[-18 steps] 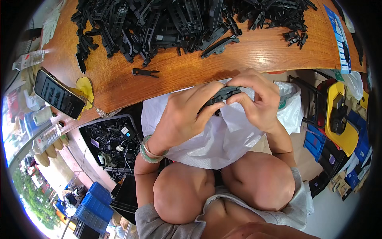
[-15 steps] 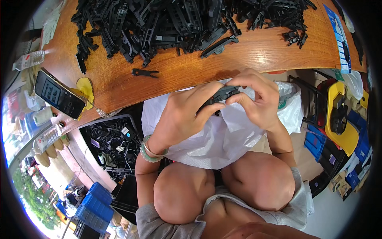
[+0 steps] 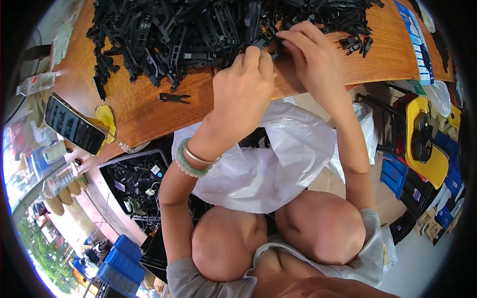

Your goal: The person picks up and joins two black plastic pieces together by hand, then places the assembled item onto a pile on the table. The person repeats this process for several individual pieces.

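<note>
I observe left hand (image 3: 243, 92) and right hand (image 3: 318, 64) apart at the black parts (image 3: 194, 32) heaped on the table (image 3: 141, 111), either grip indeterminable; apparent step: parts handling; next move calls for precise fingertips

Person's left hand (image 3: 244, 92) hides its own fingertips, grip unclear; right hand (image 3: 318, 67) fingertip contact too small to tell. Pile of black parts (image 3: 186, 37) cut off by top edge. Phone (image 3: 74, 125) screen content illegible.
</note>
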A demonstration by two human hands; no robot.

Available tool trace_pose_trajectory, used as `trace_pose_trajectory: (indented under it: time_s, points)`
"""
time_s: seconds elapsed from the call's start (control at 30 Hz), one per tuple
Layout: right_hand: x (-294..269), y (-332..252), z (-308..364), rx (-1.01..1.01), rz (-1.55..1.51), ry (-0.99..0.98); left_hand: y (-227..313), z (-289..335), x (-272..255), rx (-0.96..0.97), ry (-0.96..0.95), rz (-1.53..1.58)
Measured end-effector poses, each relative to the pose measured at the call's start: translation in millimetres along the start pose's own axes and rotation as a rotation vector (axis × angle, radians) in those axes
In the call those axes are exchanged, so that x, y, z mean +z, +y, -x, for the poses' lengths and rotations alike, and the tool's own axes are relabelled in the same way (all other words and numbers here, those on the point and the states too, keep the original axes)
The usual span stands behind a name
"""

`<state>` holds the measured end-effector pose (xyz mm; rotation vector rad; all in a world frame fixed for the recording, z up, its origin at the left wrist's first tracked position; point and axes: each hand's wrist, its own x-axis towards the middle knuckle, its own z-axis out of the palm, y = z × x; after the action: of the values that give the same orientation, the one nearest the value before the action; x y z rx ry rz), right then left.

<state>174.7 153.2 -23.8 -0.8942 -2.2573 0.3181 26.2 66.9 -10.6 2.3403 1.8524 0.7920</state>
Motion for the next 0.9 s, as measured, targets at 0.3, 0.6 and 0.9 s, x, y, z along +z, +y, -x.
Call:
trace_pose_trajectory:
  time_s: [0.3,0.6,0.9]
  points:
    - [-3.1,-20.5,15.9,0.234,-0.067,-0.132,-11.5,44.2,-30.9,-0.132,0.02,0.004]
    - [-8.7,-29.6,18.4,0.453,-0.167,0.024,-13.3,57.0,-40.7,-0.536,0.204,0.87]
    - [-23.6,-75.7,27.0,0.548,-1.181,-0.218,-0.7,46.5,-49.1,-0.603,-0.028,1.247]
